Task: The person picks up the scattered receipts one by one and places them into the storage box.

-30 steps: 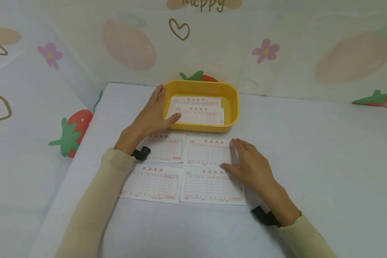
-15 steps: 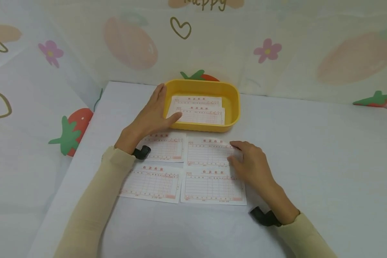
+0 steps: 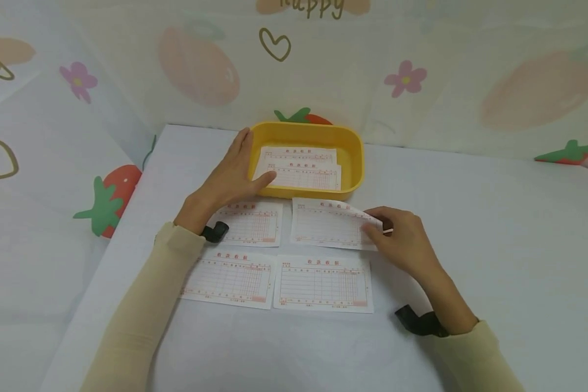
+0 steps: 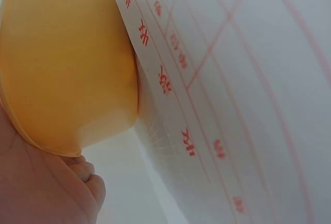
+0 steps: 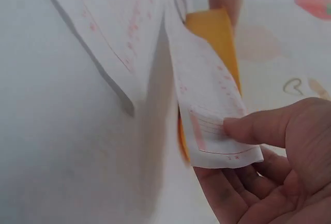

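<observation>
My right hand (image 3: 402,239) pinches the right end of a white receipt slip (image 3: 323,223) printed in red, thumb on top and fingers beneath. That end curls up off the table, and the held receipt slip (image 5: 207,94) bends down its length in the right wrist view. At the back, a yellow plastic tray (image 3: 356,163) has receipt slips (image 3: 304,177) lying in it, two of them showing overlapped. My left hand (image 3: 230,174) holds the tray's left front corner, its thumb over the front rim and its fingers along the outer left side.
Three more receipt slips lie flat: a left rear slip (image 3: 252,226) partly under my left wrist, a left front slip (image 3: 230,280) and a right front slip (image 3: 323,283). A patterned cloth backdrop (image 3: 323,71) rises behind the white table (image 3: 470,245).
My right hand has taken hold of the right rear slip by its right end, lifted that end and drawn the slip slightly right and back. My left hand has stayed at the tray.
</observation>
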The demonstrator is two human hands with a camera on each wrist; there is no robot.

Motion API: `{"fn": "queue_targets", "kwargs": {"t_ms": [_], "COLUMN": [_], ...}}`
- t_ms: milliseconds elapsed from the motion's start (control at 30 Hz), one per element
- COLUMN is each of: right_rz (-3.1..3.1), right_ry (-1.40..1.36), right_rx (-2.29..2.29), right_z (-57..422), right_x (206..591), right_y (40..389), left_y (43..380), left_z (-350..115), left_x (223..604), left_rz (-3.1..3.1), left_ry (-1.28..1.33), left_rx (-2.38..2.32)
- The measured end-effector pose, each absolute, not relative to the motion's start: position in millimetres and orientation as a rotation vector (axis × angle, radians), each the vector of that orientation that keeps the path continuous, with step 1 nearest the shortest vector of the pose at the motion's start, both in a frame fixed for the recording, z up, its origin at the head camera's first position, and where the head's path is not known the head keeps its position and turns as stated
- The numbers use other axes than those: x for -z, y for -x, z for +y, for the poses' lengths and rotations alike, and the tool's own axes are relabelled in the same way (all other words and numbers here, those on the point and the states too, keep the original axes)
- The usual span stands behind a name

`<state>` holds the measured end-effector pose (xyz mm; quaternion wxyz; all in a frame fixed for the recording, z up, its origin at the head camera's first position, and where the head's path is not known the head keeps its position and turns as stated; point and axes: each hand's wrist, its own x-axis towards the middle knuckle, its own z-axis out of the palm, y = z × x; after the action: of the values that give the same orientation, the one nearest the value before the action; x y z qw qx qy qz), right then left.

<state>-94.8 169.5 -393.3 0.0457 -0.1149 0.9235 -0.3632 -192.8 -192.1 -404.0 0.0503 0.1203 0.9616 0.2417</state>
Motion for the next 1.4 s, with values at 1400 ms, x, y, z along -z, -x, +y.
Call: {"fn": "queue_targets", "kwargs": {"t_ms": [1400], "right_rz": [2.494], "right_ry": [0.147], "right_rx": [1.637], "right_z": [220.1], "right_x": [375.1], "right_y": [118.2], "left_y": [195.1], "left_z": [-193.4], "left_x": [405.1], "left_rz": [2.928], "left_ry": [-0.394], "left_rx": [-0.712]}}
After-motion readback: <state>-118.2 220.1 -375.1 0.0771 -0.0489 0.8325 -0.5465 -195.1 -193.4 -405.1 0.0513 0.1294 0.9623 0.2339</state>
